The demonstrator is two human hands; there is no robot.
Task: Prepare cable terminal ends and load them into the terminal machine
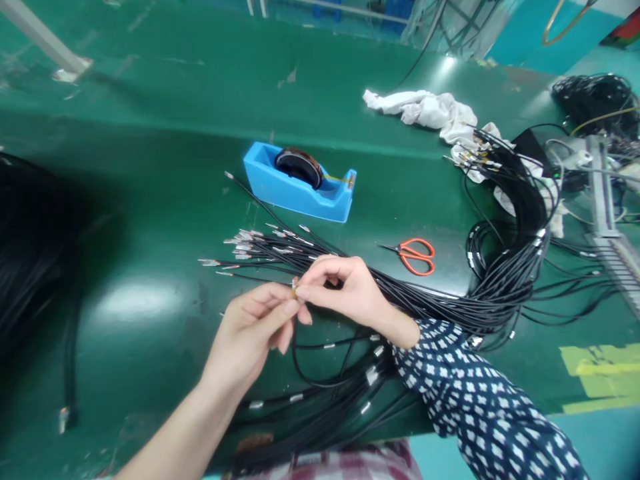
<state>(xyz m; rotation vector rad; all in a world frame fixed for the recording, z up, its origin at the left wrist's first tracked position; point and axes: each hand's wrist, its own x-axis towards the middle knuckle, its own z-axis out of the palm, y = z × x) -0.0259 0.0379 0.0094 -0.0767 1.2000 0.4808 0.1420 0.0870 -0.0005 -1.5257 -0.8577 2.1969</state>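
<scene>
My left hand (250, 327) pinches the tip of a black cable (296, 343) between thumb and fingers. From the other side, my right hand (345, 290) closes its thumb and forefinger on that same tip. A small silver and amber end (295, 288) shows between the fingertips; the amber looks like tape, partly hidden. Just beyond the hands lies a bundle of black cables (425, 288) with stripped, silvery ends pointing left. Behind it stands a blue tape dispenser (300, 199) with a roll of amber tape (299, 168).
Red-handled scissors (417, 257) lie right of the dispenser. More black cables (330, 413) run along the near edge, and a dark cable heap (35, 253) is at left. A white cloth (435, 110) and a metal fixture (603, 193) are at right on the green table (150, 220).
</scene>
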